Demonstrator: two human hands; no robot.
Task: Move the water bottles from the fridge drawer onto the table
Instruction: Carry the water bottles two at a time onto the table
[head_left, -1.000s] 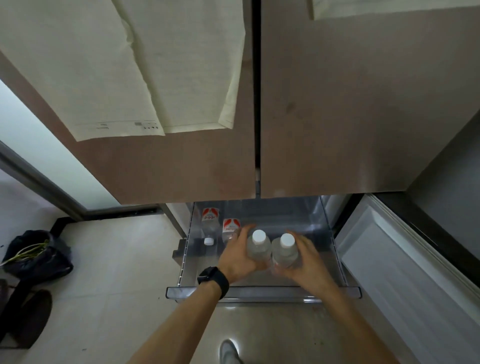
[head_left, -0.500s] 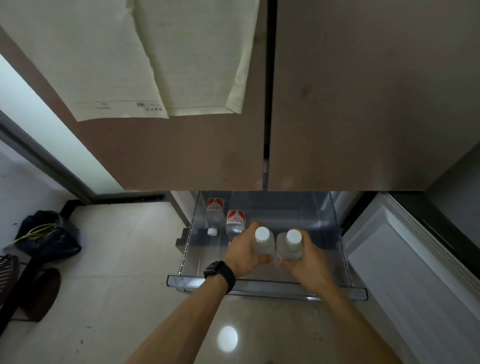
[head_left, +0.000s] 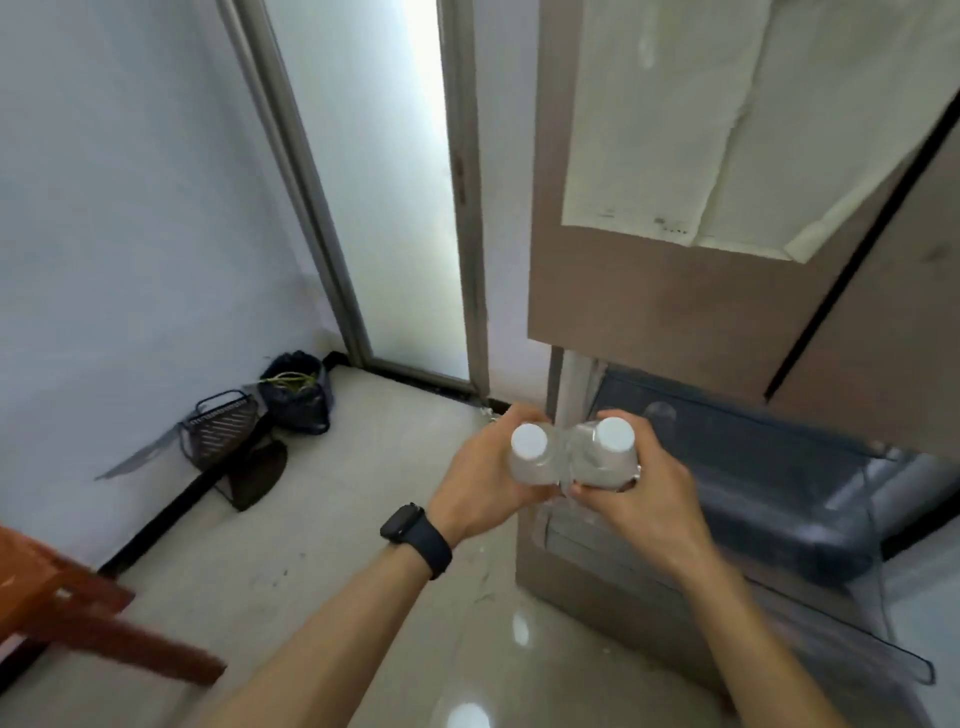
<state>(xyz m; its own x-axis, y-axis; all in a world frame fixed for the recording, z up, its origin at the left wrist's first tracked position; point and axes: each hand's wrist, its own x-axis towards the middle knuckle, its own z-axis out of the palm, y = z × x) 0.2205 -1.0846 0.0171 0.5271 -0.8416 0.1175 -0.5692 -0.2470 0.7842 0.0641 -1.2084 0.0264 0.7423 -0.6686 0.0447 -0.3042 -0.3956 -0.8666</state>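
- Wraps the fingers (head_left: 519, 411) of the left hand (head_left: 483, 483) round the left water bottle (head_left: 530, 465), and those (head_left: 631, 423) of the right hand (head_left: 644, 499) round the right water bottle (head_left: 602, 467); grips each high on the shoulder, just under its white cap.
- Holds both bottles upright and touching side by side, probably so that each steadies the other in a one-handed grasp.
- Carries the pair in the air above the tiled floor (head_left: 363, 519), just left of the open fridge drawer (head_left: 753, 467) and outside its rim, resting on nothing.
- Leaves the drawer pulled out beneath the brown fridge doors (head_left: 649, 312), likely for further trips; cannot count what lies inside, too blurred.
- Finds no surface for certain: only a reddish wooden piece (head_left: 78, 613) at the lower left edge, perhaps part of it, perhaps not.
- Reads as the carry between lift-out and set-down; calls next for reaching the surface and lowering both bases flat before loosening either grip.
- Risks a slip if the bottles are wet from the cold, hence the high, full wrap.
- Wears a black smartwatch (head_left: 410, 525) on the left wrist; passes well apart from the black bag (head_left: 296, 400) and wire basket (head_left: 218, 421) by the wall.
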